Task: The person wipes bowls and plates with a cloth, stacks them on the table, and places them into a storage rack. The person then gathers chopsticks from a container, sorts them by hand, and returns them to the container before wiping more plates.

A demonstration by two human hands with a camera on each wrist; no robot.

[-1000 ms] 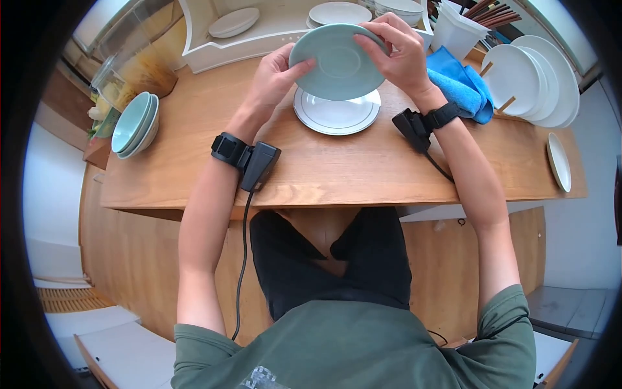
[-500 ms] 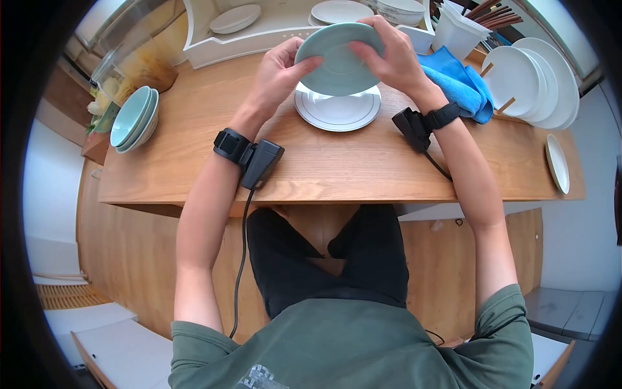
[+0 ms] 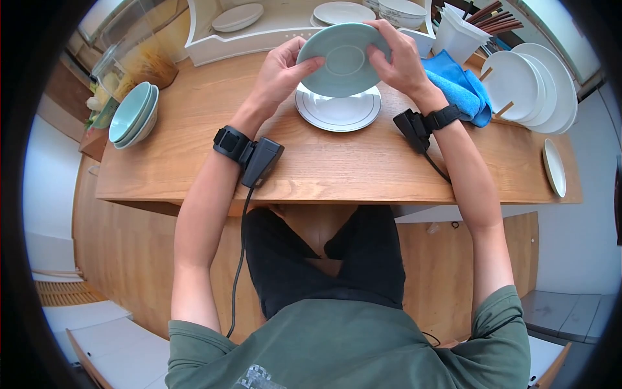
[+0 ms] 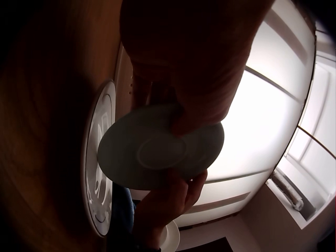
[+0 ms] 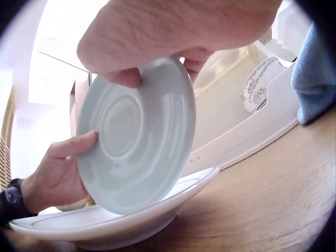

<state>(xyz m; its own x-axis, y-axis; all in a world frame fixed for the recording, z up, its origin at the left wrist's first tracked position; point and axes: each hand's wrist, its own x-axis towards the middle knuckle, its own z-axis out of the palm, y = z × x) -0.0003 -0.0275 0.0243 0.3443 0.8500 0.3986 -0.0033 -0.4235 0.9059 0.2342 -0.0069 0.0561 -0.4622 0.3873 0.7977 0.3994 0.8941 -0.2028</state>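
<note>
A pale green plate (image 3: 340, 81) is tilted up above the table, its ringed face toward the head camera. My left hand (image 3: 280, 68) pinches it at the left edge, thumb on the face and fingers behind. At the upper right edge my right hand (image 3: 403, 63) grips it the same way, as the right wrist view also shows. Beneath lies a white plate (image 3: 338, 120) with a thin dark line near its rim, partly covered by the green one in the head view. The left wrist view is dark, but both hands show on the green plate (image 4: 123, 152).
Green bowls (image 3: 131, 115) are stacked at the left, near a clear container (image 3: 146, 65) of pasta. Behind is a white rack (image 3: 243, 47) with plates. A blue cloth (image 3: 461, 87), upright white plates (image 3: 512, 81), a chopstick holder (image 3: 457, 35) and a small white dish (image 3: 553, 167) are at the right.
The green plate has shifted slightly right and its tilt has changed a little. My right thumb has slid toward the plate's right edge. Both hands keep hold of it.
</note>
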